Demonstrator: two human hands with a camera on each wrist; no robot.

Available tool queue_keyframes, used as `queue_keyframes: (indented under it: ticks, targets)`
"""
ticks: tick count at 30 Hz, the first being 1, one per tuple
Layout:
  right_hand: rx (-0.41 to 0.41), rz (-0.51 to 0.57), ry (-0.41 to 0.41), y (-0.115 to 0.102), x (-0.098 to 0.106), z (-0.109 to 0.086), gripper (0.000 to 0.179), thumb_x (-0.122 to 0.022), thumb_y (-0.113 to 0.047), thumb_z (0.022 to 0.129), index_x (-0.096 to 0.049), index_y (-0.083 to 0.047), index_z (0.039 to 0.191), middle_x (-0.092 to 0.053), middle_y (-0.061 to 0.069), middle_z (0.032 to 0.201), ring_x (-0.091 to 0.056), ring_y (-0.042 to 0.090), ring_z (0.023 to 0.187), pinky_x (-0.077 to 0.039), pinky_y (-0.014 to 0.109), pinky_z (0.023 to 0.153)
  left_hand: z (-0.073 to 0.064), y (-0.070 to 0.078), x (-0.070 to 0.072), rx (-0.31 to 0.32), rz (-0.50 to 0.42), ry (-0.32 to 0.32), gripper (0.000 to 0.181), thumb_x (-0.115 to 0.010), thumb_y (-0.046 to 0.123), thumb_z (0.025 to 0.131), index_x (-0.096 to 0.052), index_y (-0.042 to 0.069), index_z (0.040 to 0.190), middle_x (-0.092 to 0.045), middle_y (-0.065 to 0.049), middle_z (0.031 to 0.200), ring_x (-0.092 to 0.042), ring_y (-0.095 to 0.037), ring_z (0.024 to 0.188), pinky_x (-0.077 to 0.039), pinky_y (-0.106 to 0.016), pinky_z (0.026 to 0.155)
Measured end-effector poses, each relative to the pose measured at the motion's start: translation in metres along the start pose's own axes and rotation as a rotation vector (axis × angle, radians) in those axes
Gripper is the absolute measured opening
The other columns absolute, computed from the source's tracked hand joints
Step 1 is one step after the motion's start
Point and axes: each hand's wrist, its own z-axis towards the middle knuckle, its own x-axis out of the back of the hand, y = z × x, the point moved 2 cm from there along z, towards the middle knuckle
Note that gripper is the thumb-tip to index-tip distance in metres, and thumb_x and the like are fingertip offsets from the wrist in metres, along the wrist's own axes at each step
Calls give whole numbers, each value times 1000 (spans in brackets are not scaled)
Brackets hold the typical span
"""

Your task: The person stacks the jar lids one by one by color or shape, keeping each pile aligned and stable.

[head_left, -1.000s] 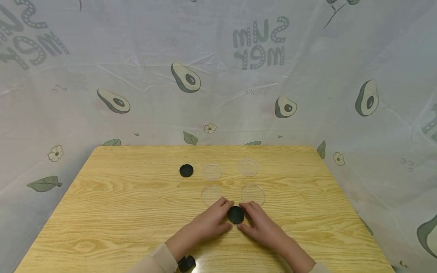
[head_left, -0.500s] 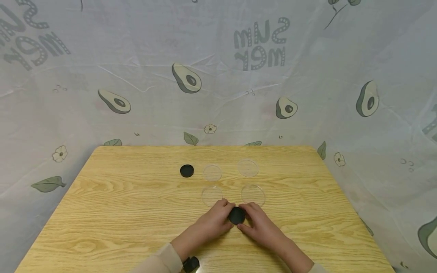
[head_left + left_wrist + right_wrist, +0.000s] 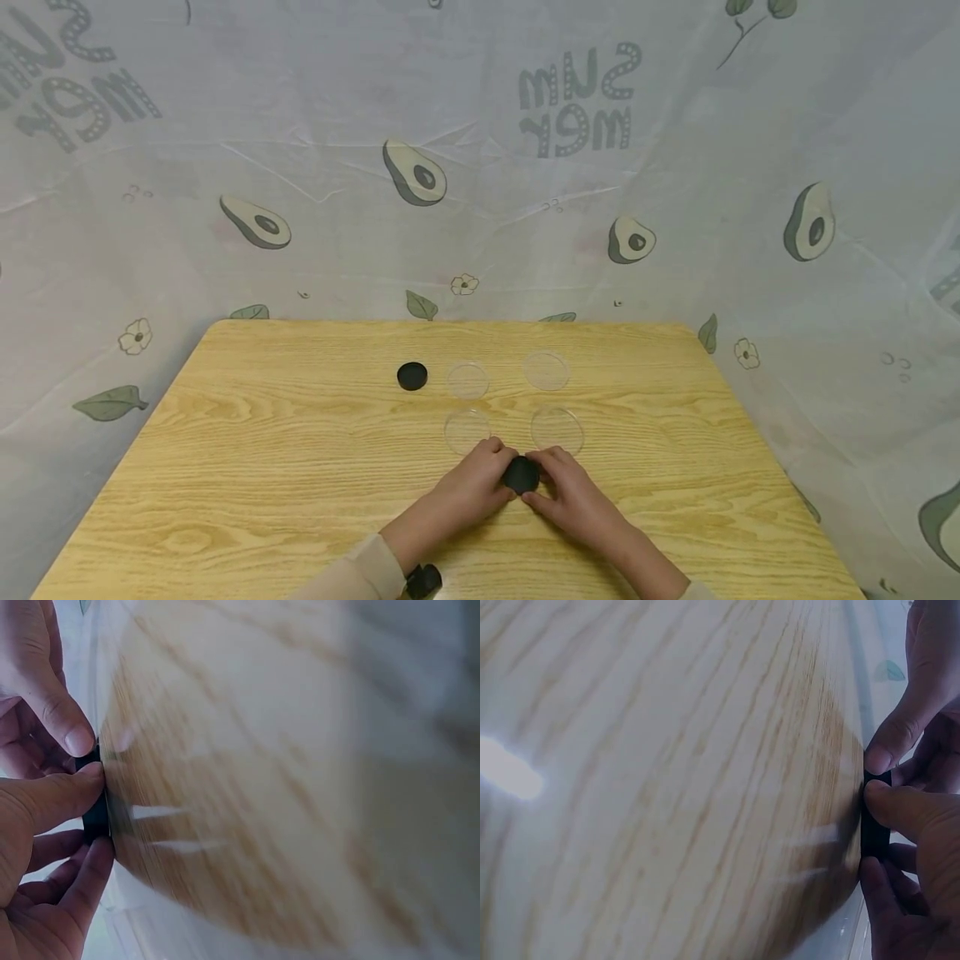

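Both hands meet at a small black round disc on the wooden table. In the head view my left hand grips its left edge between thumb and fingers. From the other side, my right hand pinches the right edge. The wrist views show the disc's dark side nearly edge-on, low against the tabletop, with fingertips and thumbs on it. Just beyond the hands lie two clear round discs, a left one partly behind the left fingers and a right one.
Farther back are a second black disc and two more clear discs, left and right. The wooden table ends at a printed cloth. A black device sits at my left wrist.
The fingers have drawn closer around the black disc, which stays in about the same place. The left forearm has shifted slightly right. The other discs have not moved on the table.
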Motion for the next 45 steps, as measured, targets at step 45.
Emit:
queue_keyframes:
  ticks: [45]
  targets:
    - [134, 23, -58, -60, -23, 55, 49, -79, -19, 95, -63, 0, 137, -63, 12, 124, -68, 25, 113, -59, 39, 96, -43, -48, 54, 66, -99, 150, 36, -84, 6, 88, -72, 3, 122, -65, -7, 105, -62, -16, 92, -56, -32, 81]
